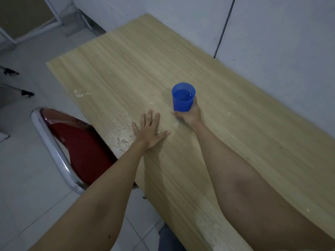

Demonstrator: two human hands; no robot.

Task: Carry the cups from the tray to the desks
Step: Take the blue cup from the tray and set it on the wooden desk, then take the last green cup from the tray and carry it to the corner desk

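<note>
Forearms stretch out from me over the counter [235, 138]. My left hand [150, 130] lies flat and spread, beside the blue cup [183, 98]. My right hand [190, 113] clamps its base, cup apparently just landing. No tray visible, so the remaining cups are unknown.

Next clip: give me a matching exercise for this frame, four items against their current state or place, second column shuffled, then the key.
Items
1. blue plastic cup
2. left hand
3. right hand
4. red chair with chrome frame

States
A. flat, palm down on the wooden desk
B. beside the desk's left edge
C. upright, holding liquid
D. wrapped round the cup's base

Pairs: 1-C, 2-A, 3-D, 4-B
</note>
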